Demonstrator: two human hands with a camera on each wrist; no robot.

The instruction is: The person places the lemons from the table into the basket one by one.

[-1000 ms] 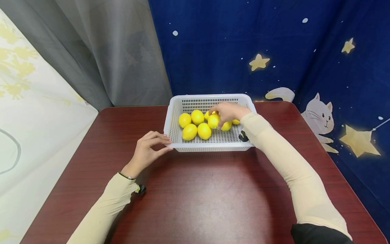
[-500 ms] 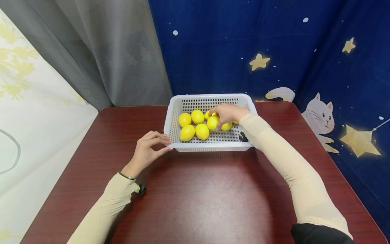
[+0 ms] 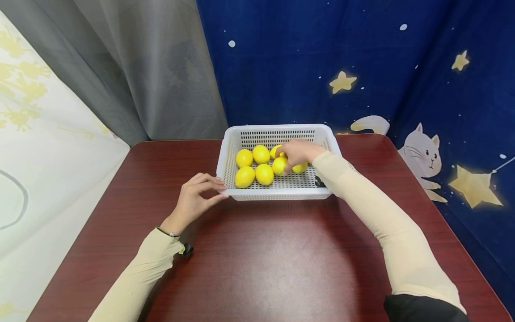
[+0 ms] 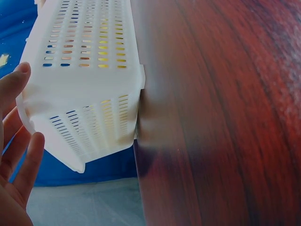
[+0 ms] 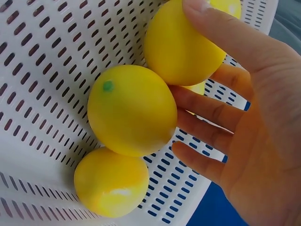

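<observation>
A white perforated plastic basket (image 3: 277, 191) sits on the table with several yellow lemons in it. My left hand (image 3: 197, 197) holds its near left corner; in the left wrist view the thumb (image 4: 19, 77) and fingers lie either side of the corner. Inside the basket my right hand (image 3: 297, 152) holds a lemon (image 3: 279, 166), thumb on one side and fingers on the other. That lemon (image 5: 181, 47) touches a lemon with a green spot (image 5: 131, 113) in the right wrist view. Another lemon (image 3: 299, 167) is partly covered by the right hand.
The dark red wooden table (image 3: 257, 259) spreads out in front of the basket. Behind it hang a grey curtain (image 3: 169, 67) and a blue curtain (image 3: 289, 67) with stars and a cat. A pale patterned cloth (image 3: 48, 156) hangs at the left.
My right hand has moved slightly toward me and left with its lemon. The two front lemons have shifted left and nearer the front wall. The left hand has stayed in place.
</observation>
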